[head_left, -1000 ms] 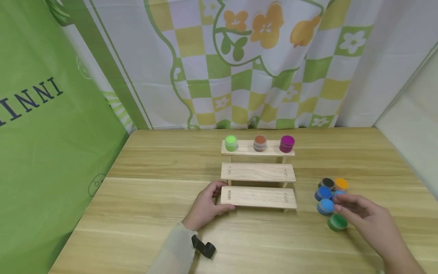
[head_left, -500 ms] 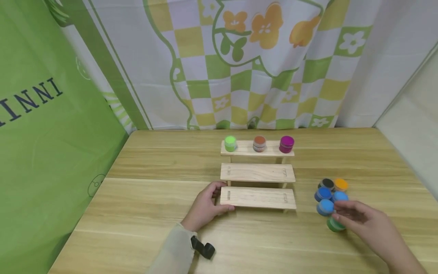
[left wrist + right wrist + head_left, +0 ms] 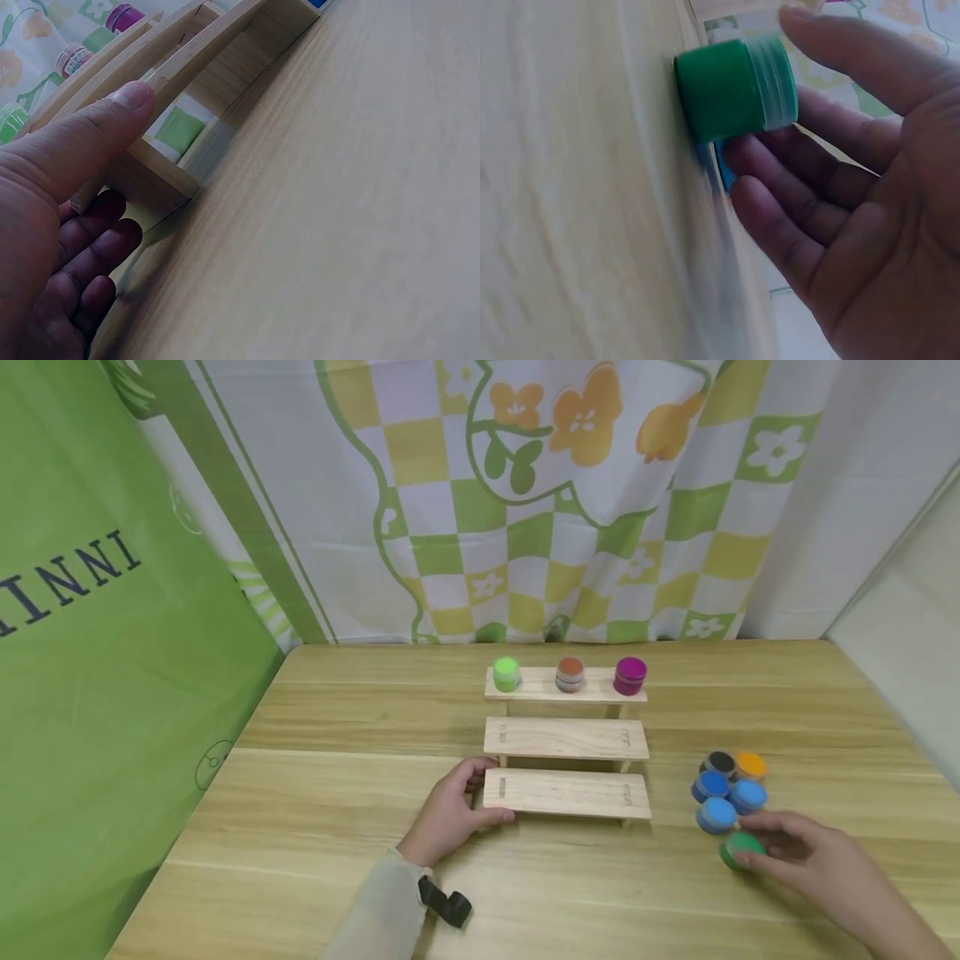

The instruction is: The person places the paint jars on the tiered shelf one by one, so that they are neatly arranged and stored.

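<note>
A three-step wooden display rack (image 3: 566,793) stands mid-table. My left hand (image 3: 450,814) grips the left end of its lowest step; in the left wrist view the thumb (image 3: 112,112) lies along the board's edge and the other fingers curl below and behind. My right hand (image 3: 817,868) is around a green paint pot (image 3: 724,90) with a clear-sided lid. The pot rests upright on the table. In the right wrist view the thumb (image 3: 855,52) stands off the lid while the fingers reach past the pot's far side, partly hidden by it.
Light green (image 3: 506,674), brown (image 3: 570,675) and purple (image 3: 630,677) pots sit on the top step. Right of the rack cluster black (image 3: 720,765), orange (image 3: 751,766), dark blue (image 3: 710,786) and two lighter blue pots (image 3: 716,815). A patterned curtain (image 3: 517,560) hangs behind the table.
My right hand has come down and toward me, from beside the blue pots to around the green pot. The left hand keeps its place on the rack.
</note>
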Demonstrator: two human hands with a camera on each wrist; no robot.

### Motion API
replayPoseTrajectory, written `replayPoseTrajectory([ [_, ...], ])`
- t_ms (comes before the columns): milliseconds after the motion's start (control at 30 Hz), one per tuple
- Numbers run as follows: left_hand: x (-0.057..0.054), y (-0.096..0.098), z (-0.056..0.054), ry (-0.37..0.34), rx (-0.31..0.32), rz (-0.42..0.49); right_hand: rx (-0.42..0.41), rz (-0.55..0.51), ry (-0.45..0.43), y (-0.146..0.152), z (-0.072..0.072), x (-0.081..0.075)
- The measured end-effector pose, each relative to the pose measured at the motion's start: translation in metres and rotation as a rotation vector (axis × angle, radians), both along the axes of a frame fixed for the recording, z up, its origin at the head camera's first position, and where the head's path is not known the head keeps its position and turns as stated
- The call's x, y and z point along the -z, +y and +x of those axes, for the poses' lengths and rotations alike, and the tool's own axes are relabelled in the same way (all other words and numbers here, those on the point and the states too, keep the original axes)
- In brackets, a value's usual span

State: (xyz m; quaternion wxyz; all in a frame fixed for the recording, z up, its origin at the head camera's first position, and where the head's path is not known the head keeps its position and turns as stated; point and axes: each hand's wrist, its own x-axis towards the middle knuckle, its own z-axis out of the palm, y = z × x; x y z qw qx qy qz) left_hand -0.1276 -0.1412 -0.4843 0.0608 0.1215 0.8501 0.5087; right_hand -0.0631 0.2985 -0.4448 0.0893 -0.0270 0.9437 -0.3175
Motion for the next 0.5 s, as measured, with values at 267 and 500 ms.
replayPoseTrajectory([
  [267, -0.0001, -0.0001, -0.0002, -0.003, 0.003, 0.005, -0.029, 0.006, -0.023, 0.0045, -0.0021, 0.0027],
  [500, -0.0002, 0.0, 0.0, -0.001, 0.0, 0.005, -0.055, -0.005, 0.019, 0.0041, 0.0, 0.005],
])
